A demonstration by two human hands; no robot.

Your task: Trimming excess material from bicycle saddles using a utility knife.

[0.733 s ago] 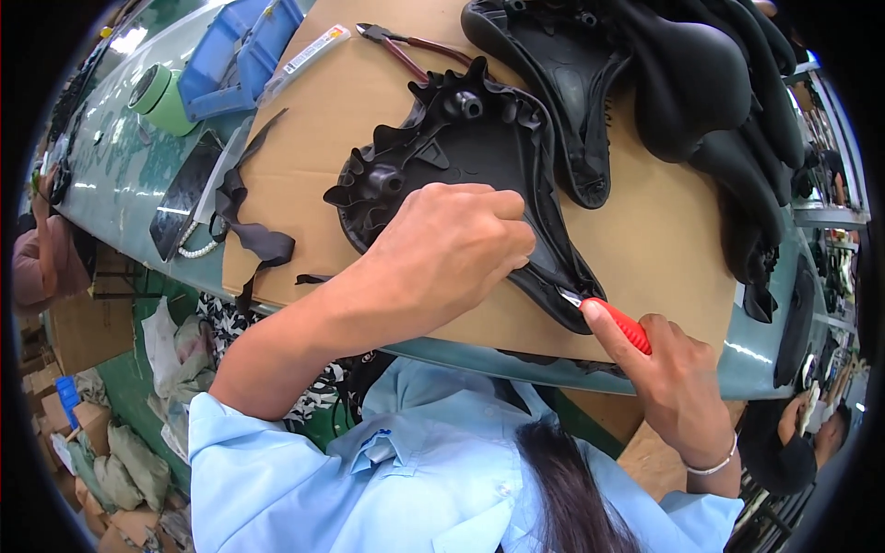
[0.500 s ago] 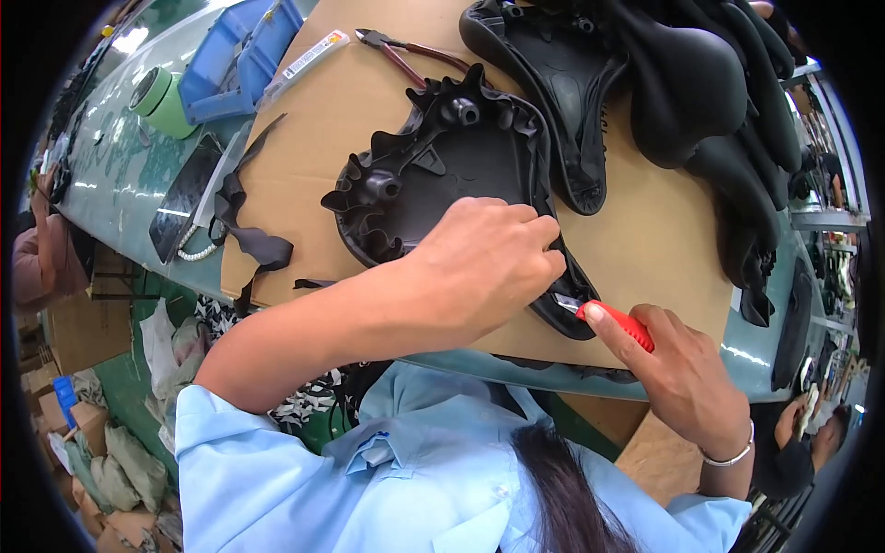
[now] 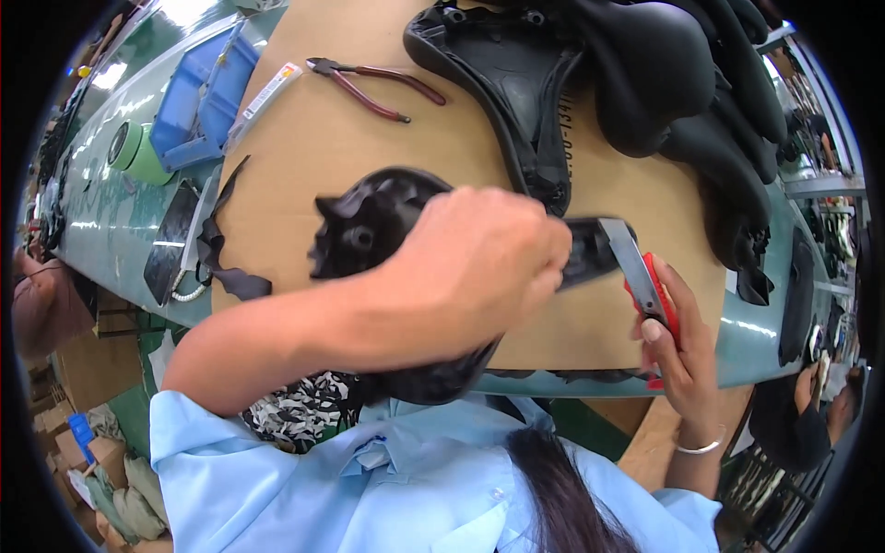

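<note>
Item: black saddle shell [image 3: 369,230], underside up, lying on the cardboard sheet [image 3: 313,147] near the front edge of the bench [image 3: 120,212], directly before the person. Its wide end pointed left; its narrow end ran right beneath the left hand.

Left hand [image 3: 479,258]: reached across the body and pressed down on the middle of the shell, fingers [image 3: 544,244] curled together over its far edge, clamped on it.

Right hand [image 3: 678,341]: at the right of the shell, fingers wrapped shut around a red-handled utility knife [image 3: 645,281]. The grey blade end pointed up and left, meeting the narrow end of the shell. A thin bracelet [image 3: 698,449] circled the wrist.

Also on the cardboard sheet: red-handled pliers [image 3: 369,83] at the far side, well apart from the hands; a stack of black saddles [image 3: 645,83] at the far right, one turned underside up just beyond the left hand.

Off the sheet, at the left: blue plastic tray [image 3: 198,97]; green tape roll [image 3: 138,152]; dark trimmed scraps [image 3: 221,258] beside the sheet's edge.

Clothing: light blue shirt [image 3: 369,488].
</note>
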